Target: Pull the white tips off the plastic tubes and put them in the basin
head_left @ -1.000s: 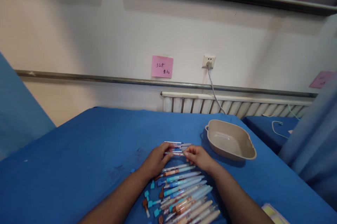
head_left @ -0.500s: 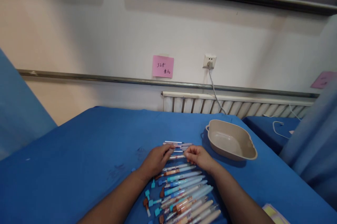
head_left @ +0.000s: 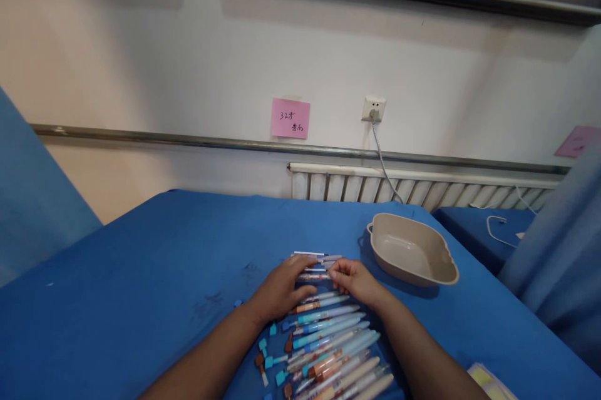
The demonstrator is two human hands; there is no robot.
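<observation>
My right hand [head_left: 355,281] has its thumb and forefinger pinched on the right end of a clear patterned pen [head_left: 313,276]. My left hand [head_left: 284,288] lies over the left part of that pen, fingers stretched and thumb spread apart, with the pen's left end hidden beneath. Beyond the hands rest a thin white refill [head_left: 310,253] and a few greyish pen parts [head_left: 332,258]. Nearer to me, several pens [head_left: 328,314] with pale blue, orange and cream parts lie side by side. Small blue and brown square-headed pieces [head_left: 275,361] are scattered at their left.
A beige basin [head_left: 408,250] stands on the blue-covered table [head_left: 188,243], right of my hands. Some yellowish packets [head_left: 488,381] sit at the front right. Behind the table are a radiator [head_left: 347,184] and a plugged-in cable [head_left: 382,156]. Blue curtains [head_left: 558,262] hang at the sides.
My left hand's thumb has moved away from the fingers and toward me, so the hand is spread wider. My right hand has stayed nearly in place at the pen's end.
</observation>
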